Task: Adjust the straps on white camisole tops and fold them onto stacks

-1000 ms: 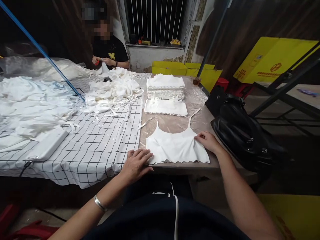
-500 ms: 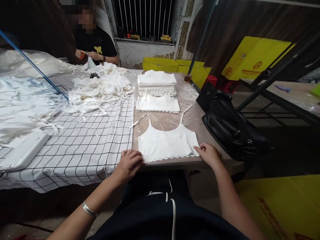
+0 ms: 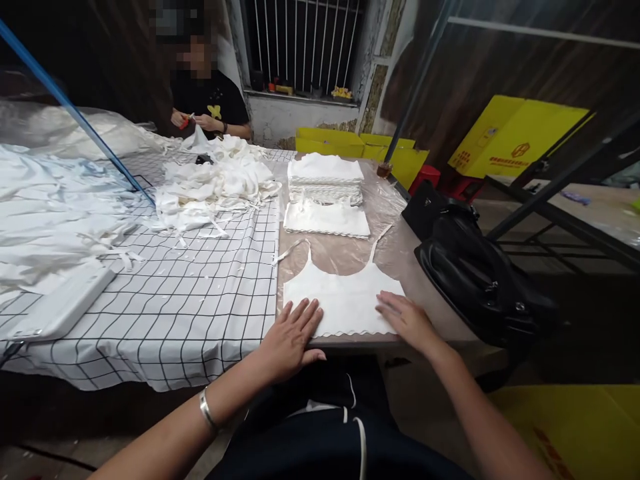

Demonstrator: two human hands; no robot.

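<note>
A white camisole top (image 3: 345, 297) lies flat at the table's front edge, its scalloped hem toward me and its two thin straps stretching away. My left hand (image 3: 293, 337) rests on its lower left corner, fingers spread and thumb out to the side. On the right part of the cloth lies my right hand (image 3: 407, 320), palm down with the fingers extended. Neither hand grips anything. Just beyond the straps sits a small pile of folded white tops (image 3: 326, 219), and behind that a taller stack of white garments (image 3: 325, 172).
Heaped white garments (image 3: 210, 190) cover the checked cloth (image 3: 215, 307) at left, near a flat white box (image 3: 65, 303). A black bag (image 3: 470, 260) stands at the right edge. A co-worker (image 3: 210, 107) sits across. A glass (image 3: 384, 170) is near the post.
Both hands have let go of the top's lower corners and now lie flat on the cloth, farther inward. My view has shifted slightly. The right side of the top looks smoother.
</note>
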